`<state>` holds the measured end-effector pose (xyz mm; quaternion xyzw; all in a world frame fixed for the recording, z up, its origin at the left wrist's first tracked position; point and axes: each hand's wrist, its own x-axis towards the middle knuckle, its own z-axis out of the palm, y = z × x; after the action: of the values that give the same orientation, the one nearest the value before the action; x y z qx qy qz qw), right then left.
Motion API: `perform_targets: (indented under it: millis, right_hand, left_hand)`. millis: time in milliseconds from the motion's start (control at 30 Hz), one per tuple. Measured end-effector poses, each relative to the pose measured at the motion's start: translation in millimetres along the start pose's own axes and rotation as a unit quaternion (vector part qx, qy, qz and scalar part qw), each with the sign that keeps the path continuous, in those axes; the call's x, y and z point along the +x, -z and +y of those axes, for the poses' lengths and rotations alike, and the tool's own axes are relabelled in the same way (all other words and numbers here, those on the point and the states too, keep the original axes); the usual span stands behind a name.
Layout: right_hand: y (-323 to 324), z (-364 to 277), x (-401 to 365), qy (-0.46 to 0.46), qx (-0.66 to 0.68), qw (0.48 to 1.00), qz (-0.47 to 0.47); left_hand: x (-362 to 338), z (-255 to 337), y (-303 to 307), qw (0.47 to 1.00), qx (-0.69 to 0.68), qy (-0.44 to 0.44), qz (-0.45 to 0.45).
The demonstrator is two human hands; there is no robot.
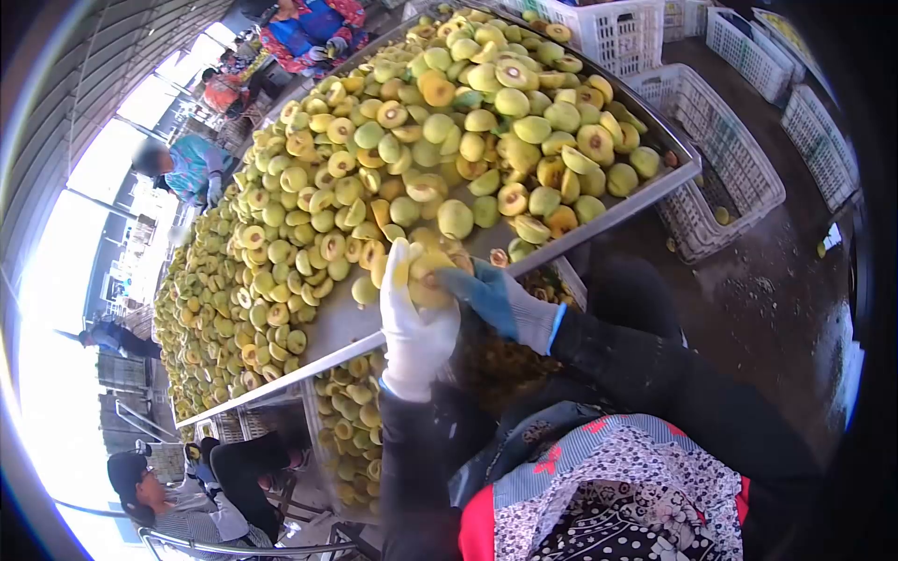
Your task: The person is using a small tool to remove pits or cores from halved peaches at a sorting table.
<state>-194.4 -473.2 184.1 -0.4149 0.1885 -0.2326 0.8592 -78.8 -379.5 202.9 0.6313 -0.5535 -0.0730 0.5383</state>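
The left hand, in a white glove, is cupped with its fingers up around a yellow-green fruit, and the right hand, in a blue and grey glove, presses in on it from the other side. The fruit sits between them at the near rim of the tabletop, and blur hides whether the right hand also grips a tool.

The likeliest trouble is a slip: the fruit is round and probably moist where cut, so a loose left hand could let it drop off the near side of the tabletop. If a blade is hidden there, a skid could catch the left glove.

The heap covering most of the tabletop is a second risk. Its pieces lie loosely stacked, and a bump from a wrist could start a roll. 1 loose fruit, on the tabletop just beside the left hand, looks easiest to knock over the rim. Below the tabletop's near side, a crate full of cut pieces might catch some strays; others could reach the dirty floor to the right of the tabletop.
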Motion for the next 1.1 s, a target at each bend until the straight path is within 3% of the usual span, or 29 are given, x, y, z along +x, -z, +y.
perform_targets:
  millis: [67,100,167,233,300,333,400,433,467,533,667,867,1000,1067,1100]
  right_hand:
    - [2.7,-5.9,-6.3,-0.031,0.042,0.998,-0.022]
    - [5.1,-15.3,-11.0,-0.075,0.006,0.997,-0.025]
    - [5.7,-20.6,-14.7,-0.113,-0.033,0.993,-0.031]
    - [3.8,-12.7,-14.1,-0.102,-0.040,0.993,-0.036]
    - [7.2,16.9,-2.1,0.042,-0.010,0.998,-0.038]
    - [12.2,27.5,2.3,0.072,-0.040,0.996,-0.035]
    - [16.6,35.4,7.2,0.131,-0.102,0.986,-0.031]
    - [20.1,40.1,6.3,0.161,-0.153,0.975,-0.013]
    - [20.7,38.1,1.4,0.189,-0.204,0.960,0.002]
    - [17.5,34.5,-8.3,0.197,-0.295,0.935,0.013]
    - [4.7,13.7,-29.4,0.119,-0.424,0.898,-0.021]
    - [6.1,30.4,-22.3,0.107,-0.425,0.899,-0.025]
    - [11.9,48.3,-14.9,0.109,-0.391,0.912,-0.057]
    - [6.1,44.1,-21.4,0.077,-0.349,0.932,-0.054]
    - [2.5,42.3,-24.0,0.061,-0.328,0.941,-0.052]
  left_hand:
    - [-7.5,22.7,-3.8,0.993,-0.112,0.013,-0.035]
    - [-7.8,27.7,-10.3,0.910,-0.383,0.148,0.048]
    - [-11.5,31.3,-5.5,0.786,-0.582,0.199,0.064]
    - [-19.4,19.3,-18.0,0.849,-0.473,0.219,0.087]
    - [-19.0,12.5,-37.7,0.899,-0.355,0.235,0.103]
    - [-17.9,20.8,-43.5,0.893,-0.354,0.237,0.145]
    - [-20.7,11.8,-47.4,0.970,-0.106,0.148,0.159]
    - [-23.3,5.1,-48.3,0.982,0.022,0.100,0.162]
    - [-24.7,-1.5,-44.9,0.967,-0.076,0.148,0.193]
    - [-26.9,-8.4,-40.0,0.976,0.045,0.073,0.201]
    - [-18.5,19.4,-35.7,0.916,-0.220,0.232,0.242]
    - [-25.1,7.0,-38.0,0.943,-0.177,0.174,0.220]
    - [-25.8,12.2,-36.3,0.933,-0.206,0.198,0.220]
    - [-25.5,12.7,-35.6,0.893,-0.295,0.237,0.244]
    - [-24.8,10.9,-33.5,0.849,-0.370,0.270,0.263]
